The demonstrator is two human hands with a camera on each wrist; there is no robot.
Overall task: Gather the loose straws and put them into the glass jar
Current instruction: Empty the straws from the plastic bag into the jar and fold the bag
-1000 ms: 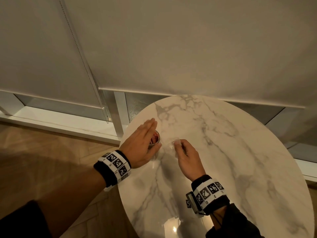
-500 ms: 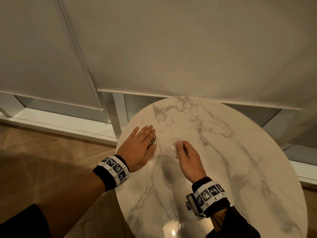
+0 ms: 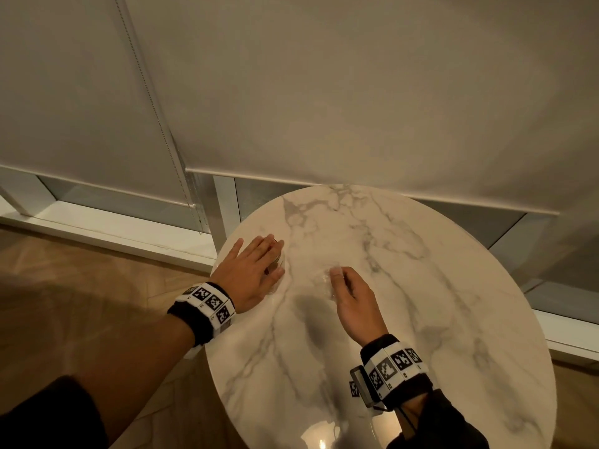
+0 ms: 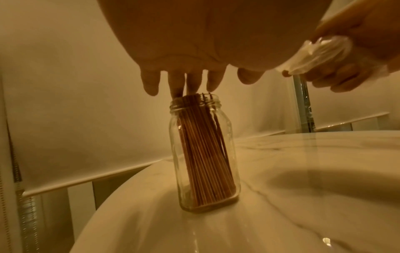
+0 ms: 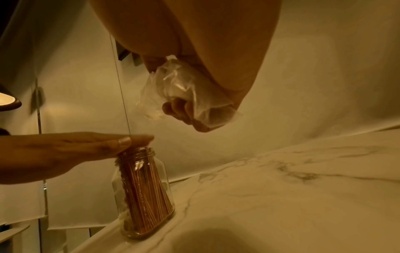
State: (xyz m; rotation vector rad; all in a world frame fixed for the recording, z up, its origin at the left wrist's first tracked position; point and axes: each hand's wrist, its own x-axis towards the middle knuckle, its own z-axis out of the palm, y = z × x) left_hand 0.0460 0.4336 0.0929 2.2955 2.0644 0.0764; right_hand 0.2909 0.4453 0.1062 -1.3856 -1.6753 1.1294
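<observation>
A clear glass jar stands upright near the left edge of the round marble table. It is packed with several reddish-brown straws whose tips reach its mouth. My left hand lies flat over the jar's mouth with straight fingers, pressing on the straw tips. In the head view the jar is mostly hidden beneath it. To the right of the jar, my right hand holds a crumpled clear plastic wrapper above the table.
Pale roller blinds hang just behind the table, with a bead chain to the left. A white window sill and wooden floor lie to the left, below the table edge.
My left hand has come down from beside and above the jar to lie flat on its mouth, covering the straw tips. The right hand has kept its place with the wrapper.
</observation>
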